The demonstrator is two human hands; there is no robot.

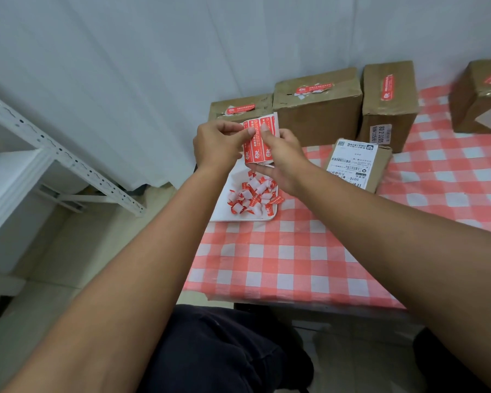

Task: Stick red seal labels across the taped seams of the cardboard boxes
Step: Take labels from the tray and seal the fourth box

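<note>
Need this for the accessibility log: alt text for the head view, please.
Both hands, left hand and right hand, hold a sheet of red seal labels above a white tray of curled label scraps. Behind, on the red-checked tablecloth, stand cardboard boxes with red labels on top.

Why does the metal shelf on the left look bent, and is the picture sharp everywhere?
Head view: the wide lens bows the shelf and stretches both forearms near the edges. Light is soft and even, with no glare or hard shadows. The label sheet held by the left hand and right hand is fairly sharp; the far-right box is smeared.
</note>
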